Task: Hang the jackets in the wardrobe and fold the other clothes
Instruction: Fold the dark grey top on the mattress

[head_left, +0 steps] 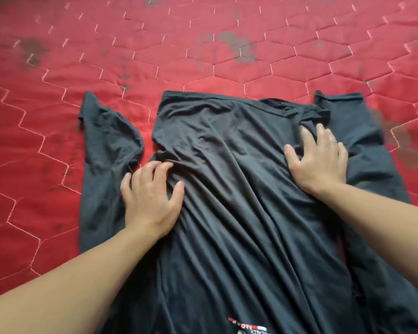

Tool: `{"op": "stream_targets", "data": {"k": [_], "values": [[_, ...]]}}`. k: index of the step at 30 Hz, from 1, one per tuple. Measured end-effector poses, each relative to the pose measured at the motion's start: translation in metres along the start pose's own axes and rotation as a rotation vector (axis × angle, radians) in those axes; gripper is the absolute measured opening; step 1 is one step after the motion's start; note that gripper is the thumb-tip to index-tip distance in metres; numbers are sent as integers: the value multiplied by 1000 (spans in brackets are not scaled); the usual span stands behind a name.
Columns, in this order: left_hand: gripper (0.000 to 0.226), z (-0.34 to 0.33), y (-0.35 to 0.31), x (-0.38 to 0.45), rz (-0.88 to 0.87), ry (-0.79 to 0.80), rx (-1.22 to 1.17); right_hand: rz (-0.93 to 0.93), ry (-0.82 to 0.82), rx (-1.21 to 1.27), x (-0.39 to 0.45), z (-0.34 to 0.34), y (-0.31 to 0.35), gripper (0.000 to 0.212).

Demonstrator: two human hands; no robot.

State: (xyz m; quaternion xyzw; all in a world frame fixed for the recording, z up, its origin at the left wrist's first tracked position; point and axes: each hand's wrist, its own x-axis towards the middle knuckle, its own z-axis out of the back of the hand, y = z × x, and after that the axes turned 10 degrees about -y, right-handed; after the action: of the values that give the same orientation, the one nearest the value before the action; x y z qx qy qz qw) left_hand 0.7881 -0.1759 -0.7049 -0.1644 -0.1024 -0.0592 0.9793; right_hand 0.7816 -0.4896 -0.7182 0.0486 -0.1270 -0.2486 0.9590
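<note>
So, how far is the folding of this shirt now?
Early stage. Done: the dark shirt lies spread on the red quilt, and a middle panel seems already folded over. In hand: the left hand and right hand press on the cloth, smoothing wrinkles. Left: both sleeves lie unfolded at the sides. No jackets or wardrobe are in view.

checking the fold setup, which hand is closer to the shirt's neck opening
Right. The right hand lies flat on the dark shirt just below its neck opening; the left hand rests lower, over at the opposite side.
</note>
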Motion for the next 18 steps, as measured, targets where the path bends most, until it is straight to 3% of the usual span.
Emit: {"op": "stream_targets", "data": {"k": [2,5,7,15,18], "values": [[55,-2,-36,13,-143,-88,-96,-8,8,-8,1,-1,1,64],[55,-28,-105,32,-305,106,-149,3,20,-15,1,-6,-1,65],[61,-51,-123,36,-262,231,-51,15,46,-14,9,-7,-9,65],[75,-70,-124,31,-214,142,59,-36,111,-76,58,-1,-66,71],[77,-69,-123,31,-198,171,88,156,57,-39,61,-1,-35,70]]}}
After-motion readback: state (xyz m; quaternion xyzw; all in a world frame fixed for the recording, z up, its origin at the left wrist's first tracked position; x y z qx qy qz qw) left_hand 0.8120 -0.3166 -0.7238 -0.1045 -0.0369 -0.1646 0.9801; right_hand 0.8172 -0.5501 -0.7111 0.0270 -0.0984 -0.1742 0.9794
